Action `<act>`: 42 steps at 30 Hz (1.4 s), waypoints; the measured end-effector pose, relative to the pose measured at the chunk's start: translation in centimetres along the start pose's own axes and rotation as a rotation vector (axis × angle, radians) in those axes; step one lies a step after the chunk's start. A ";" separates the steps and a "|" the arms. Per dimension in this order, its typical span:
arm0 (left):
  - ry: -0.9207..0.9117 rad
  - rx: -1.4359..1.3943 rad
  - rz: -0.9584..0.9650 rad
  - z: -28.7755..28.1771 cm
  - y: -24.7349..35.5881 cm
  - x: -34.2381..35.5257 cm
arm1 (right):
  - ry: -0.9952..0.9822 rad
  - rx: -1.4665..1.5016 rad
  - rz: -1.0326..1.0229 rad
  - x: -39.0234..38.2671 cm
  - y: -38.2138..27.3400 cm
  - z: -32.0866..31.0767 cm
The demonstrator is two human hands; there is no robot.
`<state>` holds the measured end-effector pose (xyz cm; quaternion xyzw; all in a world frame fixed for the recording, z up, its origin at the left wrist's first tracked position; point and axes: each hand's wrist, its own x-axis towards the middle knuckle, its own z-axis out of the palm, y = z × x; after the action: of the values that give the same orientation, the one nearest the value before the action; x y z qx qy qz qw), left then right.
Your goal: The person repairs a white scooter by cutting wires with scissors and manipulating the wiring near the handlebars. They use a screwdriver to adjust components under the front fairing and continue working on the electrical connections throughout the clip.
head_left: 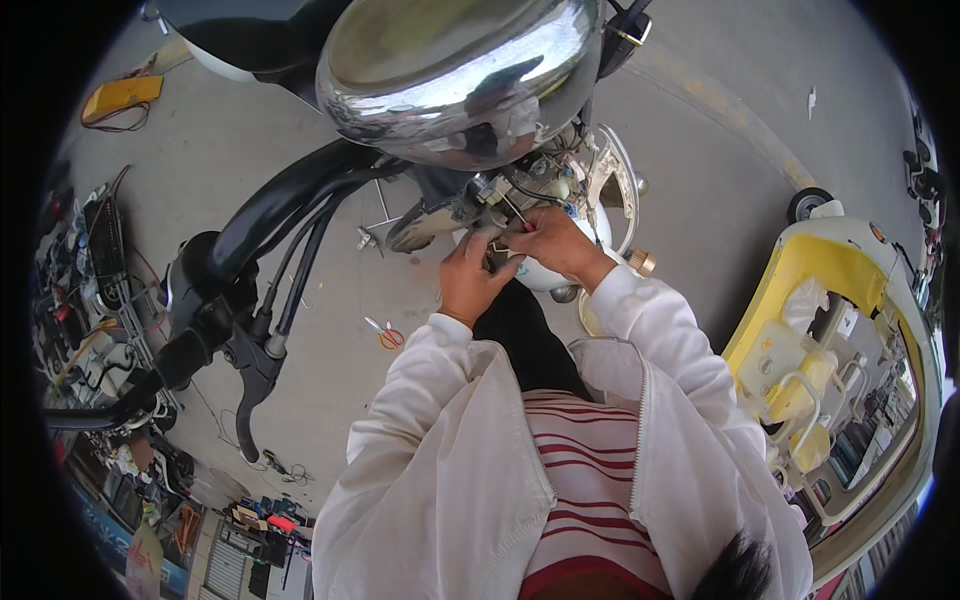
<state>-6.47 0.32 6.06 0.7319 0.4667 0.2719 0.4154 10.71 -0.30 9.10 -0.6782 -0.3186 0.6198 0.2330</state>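
In the head view, my hands work close together beneath a rounded chrome housing (470,120) at the front of a motorbike. My right hand (562,246) is closed around a thin tool with a red handle (528,227), which looks like a small screwdriver; its shaft points up at a small metal fitting (490,188). My left hand (472,278) is just left of it, thumb and fingers pinched together near the right fingertips. What lies between the left fingers is too small and covered to make out. Loose wires and connectors (565,170) hang beside the fitting.
A black handlebar (290,195) with a brake lever (255,400) juts out at left. Scissors (385,334) and a T-shaped tool (383,215) lie on the ground. A yellow-and-white vehicle body (775,300) stands at right. Parts and tools crowd the far left.
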 end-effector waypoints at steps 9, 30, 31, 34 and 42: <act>-0.028 0.315 0.017 -1.1 -0.5 -0.5 | -0.004 0.287 0.002 1.0 3.1 2.5; -0.138 -0.288 -0.246 -0.1 -0.1 1.7 | -0.031 0.611 0.198 0.3 1.2 -0.2; -0.122 -0.311 -0.247 0.0 -0.2 1.6 | -0.043 0.608 0.220 0.3 0.9 -0.2; -0.123 -0.339 -0.265 -0.1 -0.9 1.2 | -0.014 0.554 0.230 0.4 0.7 0.0; -0.098 -0.309 -0.338 0.0 -0.3 1.1 | -0.053 0.518 0.299 1.2 0.4 -0.6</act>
<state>-6.16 1.37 5.83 0.5832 0.5149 0.2310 0.5843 11.40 0.34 8.04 -0.6192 -0.0523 0.7253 0.2963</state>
